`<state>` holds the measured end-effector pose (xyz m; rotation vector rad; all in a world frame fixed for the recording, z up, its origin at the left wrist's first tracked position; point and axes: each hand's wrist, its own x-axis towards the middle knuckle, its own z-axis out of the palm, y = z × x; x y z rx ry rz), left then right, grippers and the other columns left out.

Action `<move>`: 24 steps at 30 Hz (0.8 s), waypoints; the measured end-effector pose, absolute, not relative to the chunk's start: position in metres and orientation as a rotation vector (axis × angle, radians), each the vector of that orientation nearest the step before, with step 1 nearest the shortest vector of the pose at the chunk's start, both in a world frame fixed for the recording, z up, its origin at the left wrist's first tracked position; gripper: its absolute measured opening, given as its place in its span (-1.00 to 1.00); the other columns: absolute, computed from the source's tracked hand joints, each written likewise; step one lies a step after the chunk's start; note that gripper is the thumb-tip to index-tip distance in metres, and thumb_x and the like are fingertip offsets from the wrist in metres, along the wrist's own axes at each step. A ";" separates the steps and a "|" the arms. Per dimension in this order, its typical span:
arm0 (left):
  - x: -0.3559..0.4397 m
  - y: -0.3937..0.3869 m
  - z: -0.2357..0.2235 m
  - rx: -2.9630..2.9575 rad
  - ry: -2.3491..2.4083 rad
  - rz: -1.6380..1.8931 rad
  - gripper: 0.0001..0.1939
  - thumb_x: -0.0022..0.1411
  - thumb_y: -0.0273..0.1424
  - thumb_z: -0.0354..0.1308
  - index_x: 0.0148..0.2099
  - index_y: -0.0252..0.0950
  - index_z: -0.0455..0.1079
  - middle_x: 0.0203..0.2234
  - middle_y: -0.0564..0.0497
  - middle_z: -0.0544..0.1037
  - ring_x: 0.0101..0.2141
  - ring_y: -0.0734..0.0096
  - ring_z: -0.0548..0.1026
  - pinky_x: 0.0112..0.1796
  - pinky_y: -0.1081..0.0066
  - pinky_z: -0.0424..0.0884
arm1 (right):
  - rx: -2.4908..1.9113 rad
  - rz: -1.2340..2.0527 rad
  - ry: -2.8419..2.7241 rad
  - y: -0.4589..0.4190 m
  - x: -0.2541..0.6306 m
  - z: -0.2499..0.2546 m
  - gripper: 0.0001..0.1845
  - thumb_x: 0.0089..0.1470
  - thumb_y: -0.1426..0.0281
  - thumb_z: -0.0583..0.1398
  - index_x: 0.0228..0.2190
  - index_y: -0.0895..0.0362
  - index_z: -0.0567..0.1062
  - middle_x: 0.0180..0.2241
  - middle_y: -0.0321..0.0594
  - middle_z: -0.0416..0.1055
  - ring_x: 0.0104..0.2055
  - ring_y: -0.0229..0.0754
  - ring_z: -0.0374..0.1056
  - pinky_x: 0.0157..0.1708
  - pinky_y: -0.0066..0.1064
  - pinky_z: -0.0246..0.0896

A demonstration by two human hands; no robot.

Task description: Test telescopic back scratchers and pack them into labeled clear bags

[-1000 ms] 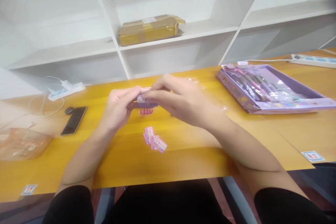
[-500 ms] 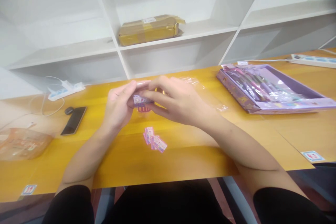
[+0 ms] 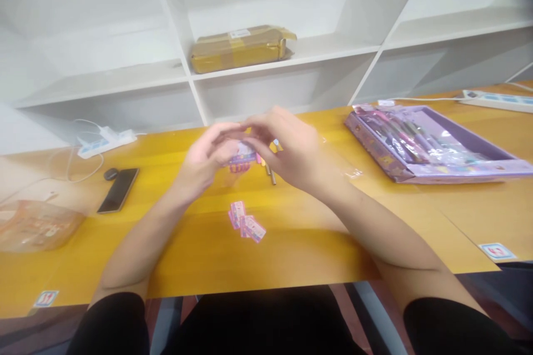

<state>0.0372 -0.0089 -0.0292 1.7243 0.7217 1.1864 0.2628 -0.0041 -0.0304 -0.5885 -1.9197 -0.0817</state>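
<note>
Left hand (image 3: 204, 161) is curled around a small purple and white pack (image 3: 246, 151), with the thumb lying along it. Right hand (image 3: 287, 147) is bent over the other side of the pack, and its fingers come close to the left hand's. It is blurry there, so I can't tell if the right hand is gripping the pack or just next to it. Both hands are up over the middle of the yellow-brown tabletop (image 3: 187, 274). Far on the left sits a see-through bag (image 3: 39, 227) with orange print, and a small sticker (image 3: 46, 299) is near the front edge. Next come a white and blue power strip (image 3: 106, 144) with plugs and wires, a little round black thing (image 3: 111, 173) and a black phone (image 3: 118, 191) lying flat. Behind, a brown taped parcel (image 3: 239, 51) rests on the white shelf (image 3: 328, 50). In the middle, pink stripes show just under the pack, and some pink cards (image 3: 246, 222) lie in a messy pile nearer the person. A few thin sticks (image 3: 273, 177) peek out beside the right hand's thumb. Past that hand is some clear plastic wrap (image 3: 353, 172). On the right, a purple tray (image 3: 491, 167) holds shiny bags of pens (image 3: 400, 130). Farthest right are another sticker, near the front, and another power strip, at the back.
</note>
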 end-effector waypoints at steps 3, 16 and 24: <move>0.029 -0.003 -0.030 1.822 0.781 1.022 -0.44 0.30 -0.23 0.55 0.29 -0.13 0.57 0.11 -0.17 0.71 0.06 0.14 0.72 0.03 0.29 0.68 | -0.563 -0.157 -1.902 0.002 0.265 -0.032 -0.81 0.51 0.45 0.20 0.01 0.05 0.62 -0.12 -0.14 0.57 -0.16 -0.15 0.53 -0.11 -0.27 0.51; 0.022 0.019 -0.037 1.820 0.834 1.080 -0.62 0.34 -0.19 0.50 0.12 -0.23 0.68 -0.04 -0.17 0.76 -0.08 0.19 0.76 -0.01 0.31 0.69 | -0.484 -0.288 -1.997 0.028 0.263 -0.051 -0.85 0.45 0.43 0.25 -0.05 0.04 0.65 -0.01 -0.11 0.46 -0.08 -0.15 0.45 -0.16 -0.26 0.48; 0.024 0.012 -0.035 1.921 0.951 1.208 -0.68 0.42 -0.10 0.42 -0.05 -0.26 0.69 -0.22 -0.09 0.74 -0.25 0.33 0.68 -0.21 0.42 0.59 | -0.378 -0.177 -1.941 0.033 0.258 -0.054 -0.92 0.48 0.36 0.27 -0.04 0.06 0.53 -0.01 -0.09 0.45 -0.10 -0.15 0.48 -0.13 -0.22 0.53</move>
